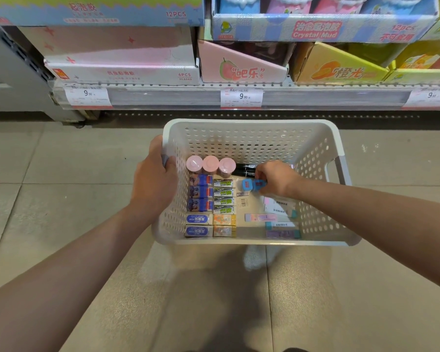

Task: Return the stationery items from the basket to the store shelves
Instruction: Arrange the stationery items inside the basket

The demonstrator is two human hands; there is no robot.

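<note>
Basket [252, 138] interior: blue item [252, 185] in right hand [277, 179]

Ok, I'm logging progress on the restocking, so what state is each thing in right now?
Basket: held off the floor, still holding many items.
Left hand: gripping the basket's left rim.
Right hand: inside the basket, closed on a small blue item.
Pink-lidded jars: three upright in a row, lids on.
Erasers: lying flat in neat rows.
Black markers: lying down, capped.
</note>
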